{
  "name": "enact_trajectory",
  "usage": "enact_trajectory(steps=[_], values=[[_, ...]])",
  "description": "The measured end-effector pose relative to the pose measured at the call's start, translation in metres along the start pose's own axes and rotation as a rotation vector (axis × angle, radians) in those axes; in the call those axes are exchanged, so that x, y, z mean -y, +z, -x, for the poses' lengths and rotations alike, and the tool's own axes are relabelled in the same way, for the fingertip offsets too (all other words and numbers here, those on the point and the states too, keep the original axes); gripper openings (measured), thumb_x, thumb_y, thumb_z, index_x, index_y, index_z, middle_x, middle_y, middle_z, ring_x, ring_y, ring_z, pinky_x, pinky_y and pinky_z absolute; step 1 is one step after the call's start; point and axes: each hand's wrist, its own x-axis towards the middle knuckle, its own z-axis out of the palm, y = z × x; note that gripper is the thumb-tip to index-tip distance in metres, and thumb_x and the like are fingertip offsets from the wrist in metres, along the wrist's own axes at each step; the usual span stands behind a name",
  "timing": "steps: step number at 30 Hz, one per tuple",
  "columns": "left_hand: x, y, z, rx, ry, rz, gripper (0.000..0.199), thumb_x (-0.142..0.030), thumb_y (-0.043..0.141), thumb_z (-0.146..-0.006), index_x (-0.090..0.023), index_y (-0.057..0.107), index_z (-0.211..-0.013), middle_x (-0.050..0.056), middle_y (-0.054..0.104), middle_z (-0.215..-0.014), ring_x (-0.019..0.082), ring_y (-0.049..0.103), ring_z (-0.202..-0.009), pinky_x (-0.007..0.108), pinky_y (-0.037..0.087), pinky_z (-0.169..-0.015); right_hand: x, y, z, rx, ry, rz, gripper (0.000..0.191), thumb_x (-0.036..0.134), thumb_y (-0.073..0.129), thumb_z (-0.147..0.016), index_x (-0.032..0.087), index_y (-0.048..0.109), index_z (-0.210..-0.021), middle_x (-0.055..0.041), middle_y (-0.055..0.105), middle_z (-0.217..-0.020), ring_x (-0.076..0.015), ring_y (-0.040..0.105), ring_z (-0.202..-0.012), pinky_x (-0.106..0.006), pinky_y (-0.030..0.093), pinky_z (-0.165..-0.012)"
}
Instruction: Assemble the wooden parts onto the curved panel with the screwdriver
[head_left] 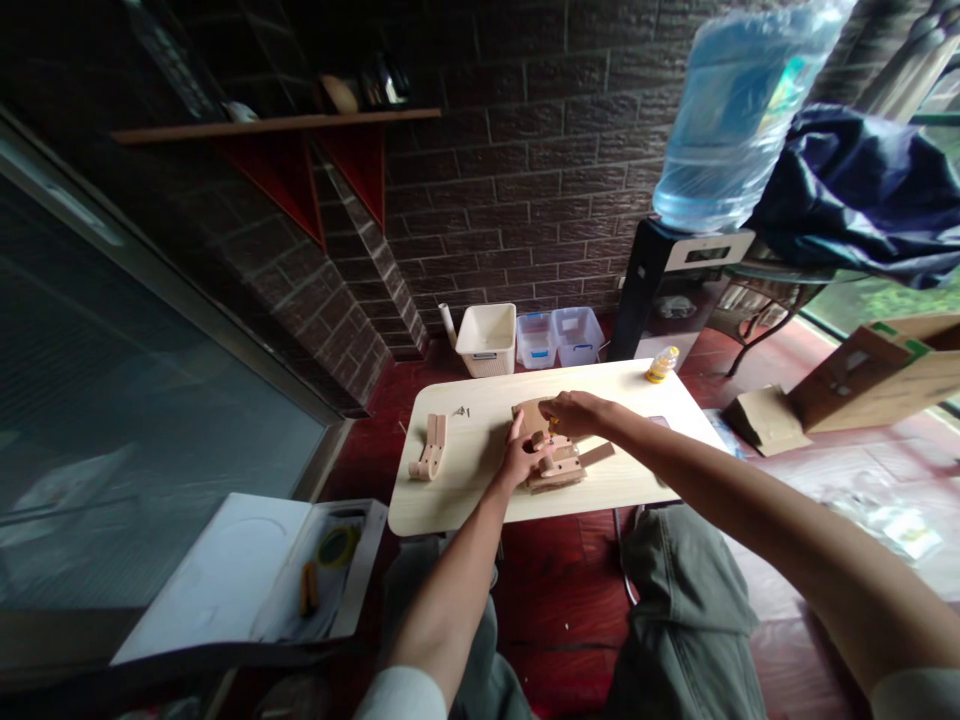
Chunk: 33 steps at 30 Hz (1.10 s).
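A wooden assembly (556, 466) of pale pieces with dark screw holes lies on the light wood-topped table (480, 500). My left hand (519, 457) is closed on its left side, fingers and thumb around a rounded wooden part. Above it, my right hand (571, 412) is closed in a fist around a small yellow tool (553, 424), mostly hidden by the fingers and pointing down at the wood. Behind the hands is a brown board (529, 412). A separate curved wooden piece (430, 448) rests at the table's left, with several small screws (461, 411) near it.
A small yellow-capped jar (662, 365) stands at the table's back right corner. Beyond the table are a cream bin (486, 340) and clear plastic boxes (577, 338). A water dispenser (660, 290) stands right. An open white box (352, 570) with tools sits at lower left.
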Motion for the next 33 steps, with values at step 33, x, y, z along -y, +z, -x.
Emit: enact_trajectory(steps=[33], values=[[-0.035,-0.005,0.009,-0.061,-0.090,0.314,0.061,-0.020,0.091,-0.060,-0.017,0.073,-0.119,0.023,0.054,-0.149,0.038,0.058,-0.133,0.052,0.034,-0.118,0.022,0.003,0.000,-0.137,0.116,0.049,0.037,0.026,0.058,-0.095,0.007,0.065,-0.126,-0.0251,0.072,-0.118,-0.0323,0.073,-0.105,-0.036,0.059,-0.081]])
